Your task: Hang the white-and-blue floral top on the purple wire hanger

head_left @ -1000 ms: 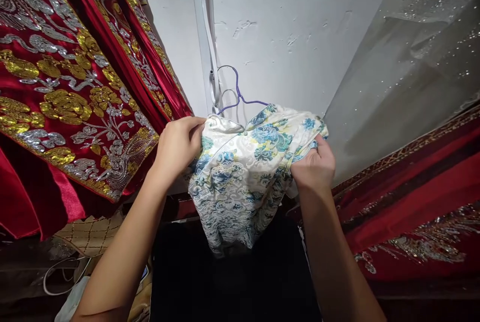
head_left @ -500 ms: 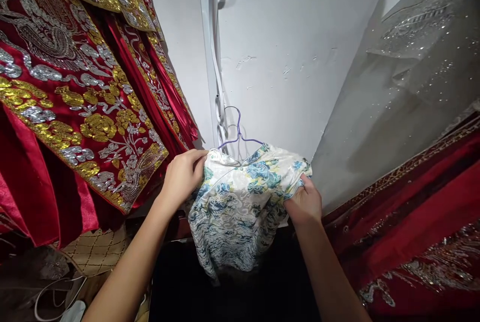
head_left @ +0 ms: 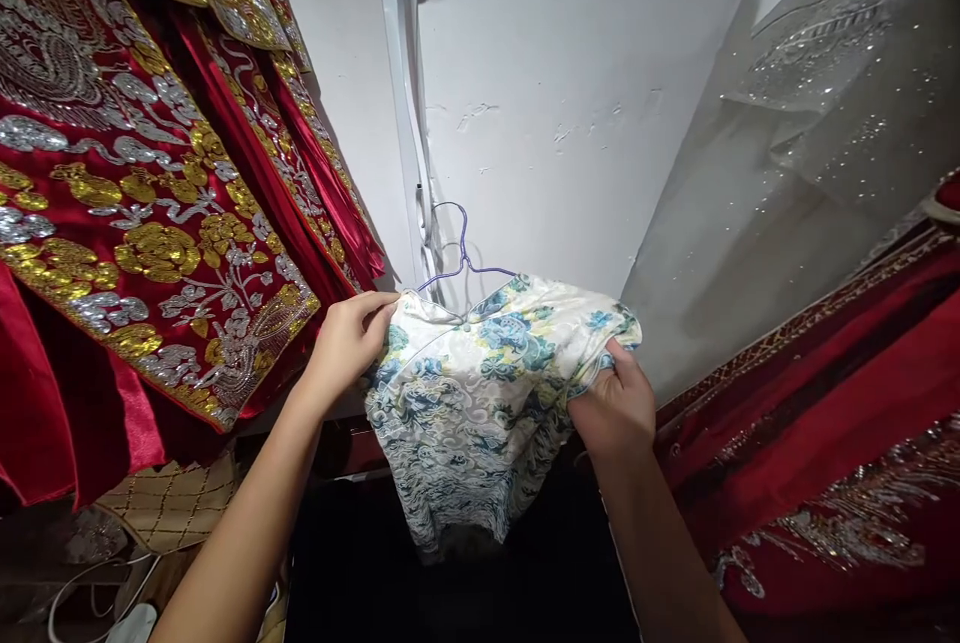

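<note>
While the left hand pinches the floral blouse at the shoulder beside the collar, the right hand grips its short sleeve at the piped edge, thumb outside, other fingers mostly hidden by cloth; only the head view is available. Blouse location: between the hands, its body draping below them.

Status: the purple hanger is already within the blouse, its arms passing into the neckline between the hands, hook above. Hook appears near the pale upright post; cannot tell whether it is caught on anything. Neither hand has let go. Judgement: hanging mostly done; the sleeve at the right hand remains bunched, and smoothing is probably left.

Containers: no box or bin made out, so no contents to record. A tan quilted piece, below and left of the left hand, is too partly covered to identify. Red embroidered garment left of the left hand; red cloth right of the right hand.
</note>
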{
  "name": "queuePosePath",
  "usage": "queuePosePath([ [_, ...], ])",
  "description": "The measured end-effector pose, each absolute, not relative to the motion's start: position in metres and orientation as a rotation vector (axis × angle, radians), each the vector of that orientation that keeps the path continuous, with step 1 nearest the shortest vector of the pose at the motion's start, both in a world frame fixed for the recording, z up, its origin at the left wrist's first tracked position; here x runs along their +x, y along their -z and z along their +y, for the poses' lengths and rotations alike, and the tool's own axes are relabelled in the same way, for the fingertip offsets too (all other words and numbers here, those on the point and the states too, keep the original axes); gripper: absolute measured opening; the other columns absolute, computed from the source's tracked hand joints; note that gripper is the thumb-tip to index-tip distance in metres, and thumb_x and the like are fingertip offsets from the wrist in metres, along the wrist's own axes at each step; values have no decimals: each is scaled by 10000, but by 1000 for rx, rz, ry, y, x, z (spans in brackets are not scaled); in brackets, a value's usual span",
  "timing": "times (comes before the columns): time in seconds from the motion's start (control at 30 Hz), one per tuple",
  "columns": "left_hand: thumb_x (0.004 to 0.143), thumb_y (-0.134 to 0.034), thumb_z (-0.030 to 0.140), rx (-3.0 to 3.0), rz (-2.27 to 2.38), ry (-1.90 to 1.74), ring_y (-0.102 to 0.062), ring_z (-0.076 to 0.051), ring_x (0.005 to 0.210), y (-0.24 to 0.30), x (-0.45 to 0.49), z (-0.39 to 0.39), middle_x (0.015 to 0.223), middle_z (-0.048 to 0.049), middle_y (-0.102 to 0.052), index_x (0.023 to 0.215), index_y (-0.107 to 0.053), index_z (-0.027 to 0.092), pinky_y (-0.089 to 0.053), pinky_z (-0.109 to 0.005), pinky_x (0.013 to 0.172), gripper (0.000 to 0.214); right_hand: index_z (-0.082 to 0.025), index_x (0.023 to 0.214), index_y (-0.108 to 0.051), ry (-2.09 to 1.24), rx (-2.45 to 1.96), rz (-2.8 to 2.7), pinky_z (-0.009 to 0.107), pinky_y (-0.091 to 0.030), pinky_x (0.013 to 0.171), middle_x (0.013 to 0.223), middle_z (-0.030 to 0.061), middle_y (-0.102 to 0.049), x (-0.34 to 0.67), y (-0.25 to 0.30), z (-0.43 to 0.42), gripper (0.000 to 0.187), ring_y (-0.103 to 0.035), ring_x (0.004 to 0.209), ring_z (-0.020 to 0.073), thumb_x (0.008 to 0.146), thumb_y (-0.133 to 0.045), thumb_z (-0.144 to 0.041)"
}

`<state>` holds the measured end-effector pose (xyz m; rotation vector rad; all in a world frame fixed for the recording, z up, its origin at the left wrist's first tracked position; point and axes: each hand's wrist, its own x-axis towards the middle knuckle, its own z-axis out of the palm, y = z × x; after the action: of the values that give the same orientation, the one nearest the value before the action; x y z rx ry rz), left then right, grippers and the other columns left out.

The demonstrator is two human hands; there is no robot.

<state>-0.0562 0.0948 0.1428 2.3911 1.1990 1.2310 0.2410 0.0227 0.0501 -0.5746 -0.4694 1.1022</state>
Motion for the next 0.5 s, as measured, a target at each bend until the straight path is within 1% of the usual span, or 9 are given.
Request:
queuePosePath([
  [0.1,953,-495,325,2350,1174,-1222,-697,-242,1066,-143,-60,95,1148,-63,-756,1146,-752,196,-539,-325,934,346,-243,1103,-707,-1107,-614,-429,432,-583,961,1071,40,-763,234,-54,5,339,-693,1120,262,888,-544,-450],
  [0.3,944,-514,336,2432,1242,-1158,-710,-244,1032,-159,-68,80,1127,-43,-765,1133,-763,226,-541,-325,935,332,-265,1111,-709,-1064,-618,-453,444,-604,918,1034,26,-771,219,-60,-23,297,-728,1027,273,877,-573,-385],
  [0.5,934,-514,321,2506,1349,-1140,-709,-247,1033,-172,-65,87,1129,-22,-765,1149,-757,254,-542,-308,881,331,-264,1101,-707,-1096,-606,-407,432,-606,899,1037,9,-769,216,-61,-7,275,-721,1038,262,881,-606,-395],
])
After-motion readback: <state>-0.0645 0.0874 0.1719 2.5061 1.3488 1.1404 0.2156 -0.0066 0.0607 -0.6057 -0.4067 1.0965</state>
